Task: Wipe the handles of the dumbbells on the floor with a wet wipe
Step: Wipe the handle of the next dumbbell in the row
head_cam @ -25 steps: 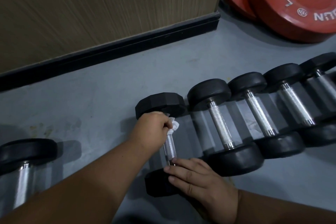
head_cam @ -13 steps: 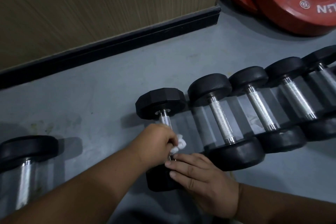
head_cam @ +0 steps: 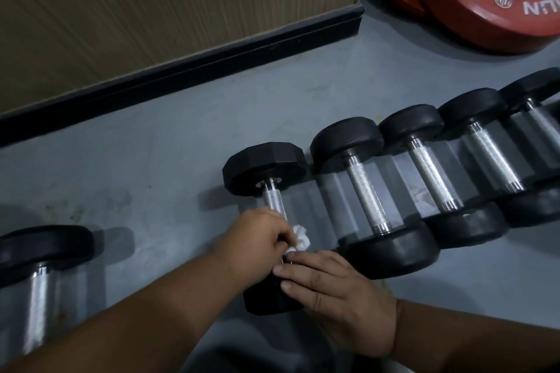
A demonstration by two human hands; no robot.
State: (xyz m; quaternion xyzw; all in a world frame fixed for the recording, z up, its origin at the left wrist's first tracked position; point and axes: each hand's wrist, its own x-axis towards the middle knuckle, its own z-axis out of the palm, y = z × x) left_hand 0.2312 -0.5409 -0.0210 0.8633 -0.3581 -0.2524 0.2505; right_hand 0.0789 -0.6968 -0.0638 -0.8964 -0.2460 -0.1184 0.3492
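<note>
- the front red weight plate had white lettering, upside down to the camera, "LUX" at the top edge and "NU" cut off at the right edge
- a small round white logo sat between them, too small to read

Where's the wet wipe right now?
The wet wipe is bunched in the left hand at the near end of the hex dumbbell handle, just above the right hand.

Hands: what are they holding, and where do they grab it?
The left hand grips the wet wipe wrapped round the near end of the dumbbell handle. The right hand rests flat on its near head, gripping nothing.
</note>
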